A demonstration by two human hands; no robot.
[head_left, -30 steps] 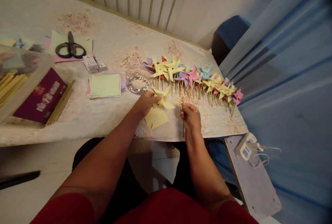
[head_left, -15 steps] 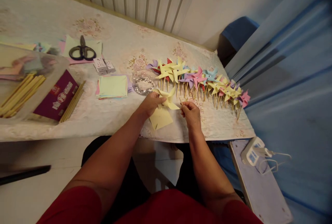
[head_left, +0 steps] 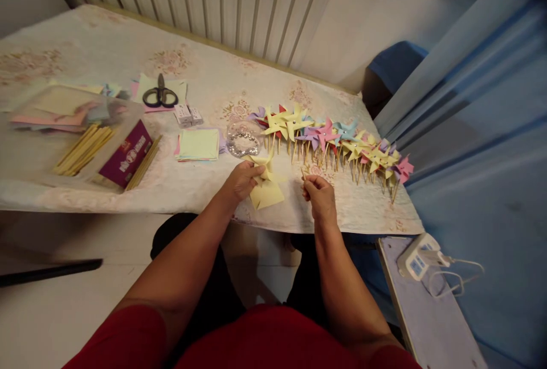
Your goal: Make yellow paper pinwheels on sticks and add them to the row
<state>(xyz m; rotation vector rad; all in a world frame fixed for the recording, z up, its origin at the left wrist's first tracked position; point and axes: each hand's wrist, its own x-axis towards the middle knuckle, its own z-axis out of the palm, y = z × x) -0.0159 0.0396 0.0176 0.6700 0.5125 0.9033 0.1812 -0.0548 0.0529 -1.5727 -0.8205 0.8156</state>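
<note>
My left hand (head_left: 244,180) pinches a yellow paper pinwheel (head_left: 268,167) between thumb and fingers, its blades curling up and out to the right. Below the pinwheel a flat yellow paper square (head_left: 267,195) lies near the table's front edge. To the right, my right hand (head_left: 319,193) is closed on a thin wooden stick (head_left: 303,174), whose tip pokes up above the fingers. A gap separates stick and pinwheel. Just beyond my left hand sits a round clear dish (head_left: 243,142) of shiny pins. Finished pinwheels (head_left: 325,132) on sticks form a long row behind my right hand.
On the left stand a clear plastic box (head_left: 96,178) with wooden sticks (head_left: 83,150), a stack of paper squares (head_left: 198,145), small white boxes (head_left: 188,114) and black scissors (head_left: 160,94). A power strip (head_left: 419,258) rests on a low bench at right.
The camera view has shifted, so the things on the left appear further right. My left hand has turned the pinwheel, and my right hand with the stick is slightly further from it.
</note>
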